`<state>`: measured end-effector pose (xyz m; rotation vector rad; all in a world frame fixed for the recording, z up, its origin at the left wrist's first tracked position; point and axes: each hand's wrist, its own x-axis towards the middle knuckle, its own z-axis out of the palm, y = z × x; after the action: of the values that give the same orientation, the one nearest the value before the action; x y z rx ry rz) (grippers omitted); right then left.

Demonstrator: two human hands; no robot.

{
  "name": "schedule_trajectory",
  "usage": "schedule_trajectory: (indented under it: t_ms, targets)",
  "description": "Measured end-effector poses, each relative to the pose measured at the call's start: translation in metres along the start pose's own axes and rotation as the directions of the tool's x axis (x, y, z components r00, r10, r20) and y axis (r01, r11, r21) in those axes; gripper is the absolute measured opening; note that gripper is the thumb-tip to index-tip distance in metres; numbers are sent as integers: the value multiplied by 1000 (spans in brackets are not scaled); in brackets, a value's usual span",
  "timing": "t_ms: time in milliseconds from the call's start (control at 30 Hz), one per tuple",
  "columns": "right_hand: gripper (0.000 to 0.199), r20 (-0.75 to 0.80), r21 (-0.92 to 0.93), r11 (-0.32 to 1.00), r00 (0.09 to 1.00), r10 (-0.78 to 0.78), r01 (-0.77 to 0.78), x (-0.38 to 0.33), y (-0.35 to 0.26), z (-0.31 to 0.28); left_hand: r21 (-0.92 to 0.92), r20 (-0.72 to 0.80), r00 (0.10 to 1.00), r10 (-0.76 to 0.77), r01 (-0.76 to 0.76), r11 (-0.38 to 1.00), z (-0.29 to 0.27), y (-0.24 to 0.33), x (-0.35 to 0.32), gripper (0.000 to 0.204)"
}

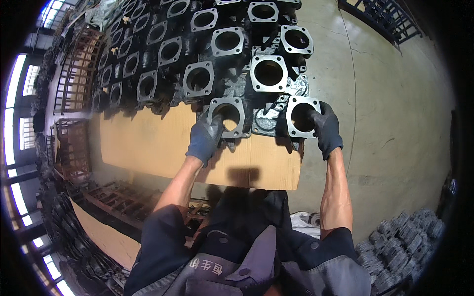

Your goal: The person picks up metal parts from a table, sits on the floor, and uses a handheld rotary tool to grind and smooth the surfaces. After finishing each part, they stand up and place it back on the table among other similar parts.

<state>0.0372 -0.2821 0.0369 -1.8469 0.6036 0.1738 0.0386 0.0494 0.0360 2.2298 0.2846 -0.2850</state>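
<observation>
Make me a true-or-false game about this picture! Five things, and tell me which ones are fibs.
1. The left hand wears a dark glove. True.
2. The cardboard is bright green. False: the cardboard is tan.
3. The right hand is holding a square-faced metal part. True.
4. The hole in that part is a triangle. False: the hole is round.
5. A pile of grey metal pieces sits at the picture's lower right. True.

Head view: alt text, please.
Gloved left hand and right hand each grip a square, round-holed metal flange at the near edge of rows of dark castings. Tan cardboard shows below; floor right.
</observation>
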Motion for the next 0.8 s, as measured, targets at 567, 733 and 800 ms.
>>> schedule_trajectory:
  t_ms: [567, 733, 800]
  targets:
    - [55, -83, 640, 766, 996, -20, 69, -3, 93, 15, -263, -317, 948, 5, -93, 960, -47, -156, -117, 39]
    - [57, -55, -218, 843, 856, -514, 492, -12, 79, 25, 6, -380, 925, -4, 7, 1000, -54, -174, -177, 36]
    - [53, -157, 322, 882, 938, -309, 344, -1, 106, 13, -161, -455, 885, -97, 26, 987, -46, -168, -203, 35]
